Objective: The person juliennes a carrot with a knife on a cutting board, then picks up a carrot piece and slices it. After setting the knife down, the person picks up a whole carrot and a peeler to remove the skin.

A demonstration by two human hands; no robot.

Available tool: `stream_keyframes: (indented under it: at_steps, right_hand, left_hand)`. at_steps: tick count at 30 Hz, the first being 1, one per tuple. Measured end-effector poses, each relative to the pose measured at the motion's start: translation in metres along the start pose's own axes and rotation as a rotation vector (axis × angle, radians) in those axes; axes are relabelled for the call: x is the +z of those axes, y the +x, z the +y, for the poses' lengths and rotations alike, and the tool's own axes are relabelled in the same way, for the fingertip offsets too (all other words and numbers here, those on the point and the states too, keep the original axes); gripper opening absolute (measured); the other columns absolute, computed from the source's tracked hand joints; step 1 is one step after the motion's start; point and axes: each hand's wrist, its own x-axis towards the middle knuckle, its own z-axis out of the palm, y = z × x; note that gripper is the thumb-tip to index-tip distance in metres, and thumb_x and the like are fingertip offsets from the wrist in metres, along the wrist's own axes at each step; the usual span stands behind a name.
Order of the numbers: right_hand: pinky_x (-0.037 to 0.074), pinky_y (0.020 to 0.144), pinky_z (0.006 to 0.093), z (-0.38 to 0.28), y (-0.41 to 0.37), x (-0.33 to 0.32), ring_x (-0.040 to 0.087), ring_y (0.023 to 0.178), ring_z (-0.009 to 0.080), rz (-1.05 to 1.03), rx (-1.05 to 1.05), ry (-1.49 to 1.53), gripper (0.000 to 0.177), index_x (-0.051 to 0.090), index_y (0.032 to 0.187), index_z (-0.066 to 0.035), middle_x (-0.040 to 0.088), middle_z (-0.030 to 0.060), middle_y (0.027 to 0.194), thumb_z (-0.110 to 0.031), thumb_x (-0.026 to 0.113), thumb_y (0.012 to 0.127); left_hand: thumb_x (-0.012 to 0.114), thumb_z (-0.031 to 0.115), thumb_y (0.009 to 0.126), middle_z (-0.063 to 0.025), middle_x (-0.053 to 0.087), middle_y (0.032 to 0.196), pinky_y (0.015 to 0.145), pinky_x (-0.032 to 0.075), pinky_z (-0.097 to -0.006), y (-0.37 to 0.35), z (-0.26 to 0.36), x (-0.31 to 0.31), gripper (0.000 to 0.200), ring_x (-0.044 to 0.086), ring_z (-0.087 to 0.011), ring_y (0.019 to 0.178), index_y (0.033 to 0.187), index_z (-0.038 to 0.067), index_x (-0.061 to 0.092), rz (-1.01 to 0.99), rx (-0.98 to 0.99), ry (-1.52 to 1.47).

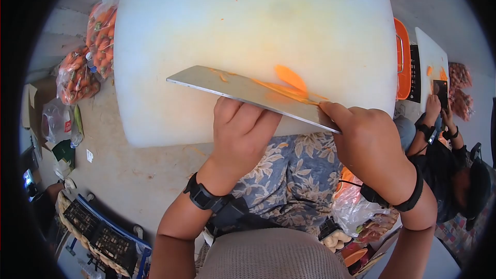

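A broad cleaver (222, 80) lies tilted flat over the white cutting board (170, 36), its blade reaching left from my right hand (369, 134), which is closed round the handle end. Shreds of carrot (279, 91) cling along the blade. Past its far edge, a thin carrot slice (291, 78) rests on the board. My left hand (240, 134) is at the near side of the blade with its fingers bent under it. The blade hides those fingertips and whatever they may hold.
Bags of carrots (103, 36) stand at the left of the board. An orange basin (403, 59) is beyond its right edge. Farther right, a co-worker's hands (436, 108) hold a cleaver at another board (431, 46). A blue-framed crate (103, 232) sits lower left.
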Motion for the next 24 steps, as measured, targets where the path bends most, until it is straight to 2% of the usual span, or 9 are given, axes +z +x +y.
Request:
stream_keyframes:
  at_steps: [1,3,4,6,11,13,15,19,24]
  right_hand:
    - [0.047,0.048,0.0377,-0.001,0.001,-0.003,0.061,0.052,0.0268,-0.006,0.003,0.005,0.007,0.058,0.086,-0.008,0.059,0.0092,0.061,-0.009,0.06,0.079]
    - [0.05,0.058,0.0415,-0.005,0.002,-0.01,0.062,0.061,0.0319,-0.129,0.079,-0.009,0.043,0.063,0.108,-0.005,0.062,0.0124,0.068,0.003,0.063,0.067]
    - [0.05,0.058,0.0415,-0.007,0.003,-0.011,0.062,0.061,0.0319,-0.137,0.08,-0.006,0.043,0.063,0.108,-0.005,0.062,0.0124,0.068,0.003,0.063,0.067]
    - [0.047,0.048,0.0369,-0.009,0.003,-0.01,0.061,0.051,0.0251,-0.071,0.037,-0.074,0.009,0.057,0.085,-0.009,0.057,0.0079,0.059,-0.008,0.061,0.077]
    - [0.047,0.048,0.0371,-0.002,0.007,0.009,0.061,0.052,0.0259,0.024,-0.008,0.022,0.01,0.057,0.085,-0.008,0.056,0.0081,0.058,-0.008,0.061,0.076]
    - [0.047,0.048,0.0375,0.0,0.014,0.015,0.061,0.052,0.0267,0.091,-0.034,0.048,0.01,0.057,0.085,-0.008,0.057,0.0086,0.059,-0.008,0.061,0.076]
    - [0.05,0.06,0.0414,-0.004,0.019,0.012,0.063,0.063,0.0327,-0.028,0.012,0.099,0.045,0.061,0.111,-0.004,0.062,0.0136,0.07,0.001,0.064,0.067]
    - [0.05,0.06,0.0414,-0.005,0.017,0.009,0.063,0.063,0.0328,0.003,-0.011,0.106,0.044,0.062,0.112,-0.003,0.062,0.0139,0.071,0.0,0.065,0.068]
    - [0.047,0.057,0.0408,-0.006,-0.012,-0.023,0.061,0.062,0.0317,-0.06,0.021,0.053,0.048,0.063,0.116,-0.003,0.06,0.0143,0.068,0.003,0.065,0.068]
  left_hand:
    - [0.066,0.007,0.063,-0.004,0.062,0.1,0.081,0.046,-0.0383,-0.001,0.0,0.0,0.025,0.053,-0.0251,0.097,0.088,0.005,0.072,-0.015,-0.022,-0.017]
    - [0.067,0.007,0.063,-0.0041,0.063,0.1,0.082,0.046,-0.0384,0.0,-0.001,-0.001,0.025,0.052,-0.0253,0.098,0.088,0.005,0.072,-0.038,-0.028,-0.026]
    - [0.067,0.006,0.063,-0.0041,0.063,0.101,0.083,0.046,-0.0386,0.001,-0.001,-0.002,0.026,0.052,-0.0254,0.098,0.088,0.005,0.071,-0.05,-0.03,-0.03]
    - [0.067,0.006,0.063,-0.0043,0.063,0.102,0.083,0.046,-0.0386,0.001,0.0,-0.004,0.026,0.052,-0.0254,0.098,0.088,0.005,0.071,-0.057,-0.036,-0.038]
    - [0.067,0.006,0.064,-0.0044,0.064,0.103,0.083,0.046,-0.0388,0.0,0.003,-0.005,0.026,0.053,-0.0257,0.099,0.089,0.004,0.071,-0.04,-0.025,-0.061]
    - [0.065,-0.006,0.066,-0.0123,0.065,0.105,0.085,0.045,-0.0387,0.003,0.004,-0.009,0.029,0.057,-0.0322,0.097,0.093,0.002,0.073,-0.114,-0.085,-0.107]
    - [0.065,-0.005,0.066,-0.0119,0.065,0.105,0.085,0.045,-0.0389,0.003,0.004,-0.006,0.029,0.057,-0.0318,0.096,0.093,0.003,0.073,-0.093,-0.08,-0.112]
    - [0.065,0.006,0.067,-0.005,0.064,0.104,0.086,0.045,-0.038,-0.001,0.0,0.005,0.026,0.053,-0.0261,0.1,0.092,0.005,0.072,0.021,-0.026,-0.052]
    - [0.066,0.007,0.065,-0.0039,0.063,0.103,0.088,0.045,-0.0396,-0.005,0.0,0.001,0.024,0.052,-0.0266,0.101,0.089,0.006,0.071,-0.009,-0.021,-0.035]
